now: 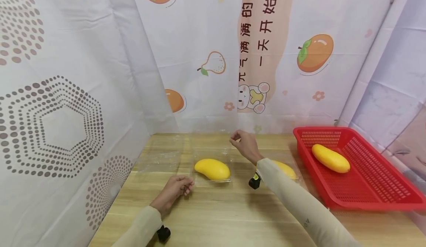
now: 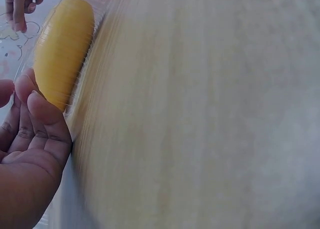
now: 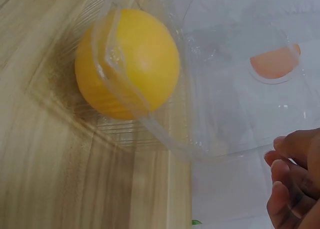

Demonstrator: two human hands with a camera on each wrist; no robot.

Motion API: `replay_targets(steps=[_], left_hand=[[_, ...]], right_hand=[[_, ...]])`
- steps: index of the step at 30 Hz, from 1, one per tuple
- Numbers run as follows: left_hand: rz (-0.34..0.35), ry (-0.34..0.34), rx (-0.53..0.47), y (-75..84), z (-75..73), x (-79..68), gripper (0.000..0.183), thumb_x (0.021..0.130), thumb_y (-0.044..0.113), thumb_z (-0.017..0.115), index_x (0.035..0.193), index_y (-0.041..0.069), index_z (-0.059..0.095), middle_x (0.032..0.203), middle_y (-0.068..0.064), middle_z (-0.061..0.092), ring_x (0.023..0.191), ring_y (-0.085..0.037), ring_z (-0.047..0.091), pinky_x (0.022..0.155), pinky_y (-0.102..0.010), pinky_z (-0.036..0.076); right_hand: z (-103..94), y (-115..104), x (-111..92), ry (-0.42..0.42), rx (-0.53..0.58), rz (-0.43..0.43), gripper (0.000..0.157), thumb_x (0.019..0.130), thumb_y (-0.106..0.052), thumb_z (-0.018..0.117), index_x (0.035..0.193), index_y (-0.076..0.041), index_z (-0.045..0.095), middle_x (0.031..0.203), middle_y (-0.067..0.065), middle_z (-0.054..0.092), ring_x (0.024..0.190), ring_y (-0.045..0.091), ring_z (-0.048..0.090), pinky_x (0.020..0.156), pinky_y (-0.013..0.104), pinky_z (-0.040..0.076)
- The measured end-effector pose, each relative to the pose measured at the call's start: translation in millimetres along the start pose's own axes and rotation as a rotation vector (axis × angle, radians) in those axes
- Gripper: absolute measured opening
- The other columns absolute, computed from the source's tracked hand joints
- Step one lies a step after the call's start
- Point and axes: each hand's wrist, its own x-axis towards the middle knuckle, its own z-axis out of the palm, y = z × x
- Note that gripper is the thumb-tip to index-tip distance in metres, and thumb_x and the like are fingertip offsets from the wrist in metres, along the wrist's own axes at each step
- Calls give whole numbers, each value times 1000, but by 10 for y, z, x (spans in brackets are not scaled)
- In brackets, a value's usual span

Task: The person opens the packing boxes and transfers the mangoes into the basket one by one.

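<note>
A yellow mango (image 1: 212, 169) lies in the middle clear plastic box (image 1: 219, 180), whose lid (image 1: 208, 143) stands raised at the back. My right hand (image 1: 246, 143) is at the lid's right edge, fingers bent and thumb close to the index finger. In the right wrist view those fingertips (image 3: 278, 165) overlap the lid's edge; I cannot tell whether they pinch it. Low at the box's front left corner is my left hand (image 1: 174, 191), fingers loosely curled. The left wrist view shows a small gap between its thumb and fingers (image 2: 42, 106), beside the mango.
A second mango (image 1: 284, 169) sits in another clear box (image 1: 297, 180), partly behind my right sleeve. At the left stands a clear box (image 1: 159, 162) with no fruit in it. The red basket (image 1: 319, 188) at the right holds one more mango (image 1: 330, 159). Printed curtains (image 1: 199, 91) hang behind the table.
</note>
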Motion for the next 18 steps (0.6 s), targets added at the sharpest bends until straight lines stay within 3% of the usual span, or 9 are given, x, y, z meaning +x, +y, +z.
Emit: replay_targets(steps=[18], left_hand=[[-5,-12,-11,11,-3,4,31,105,18,60,104,-12,66,87,-8,68,72,-12,56,65,-23,49]], right_hand=[[158,158,-21,-74,20,68,7,91,-12,79,91,-9,72,89,3,73,85,22,69,77,42,56]])
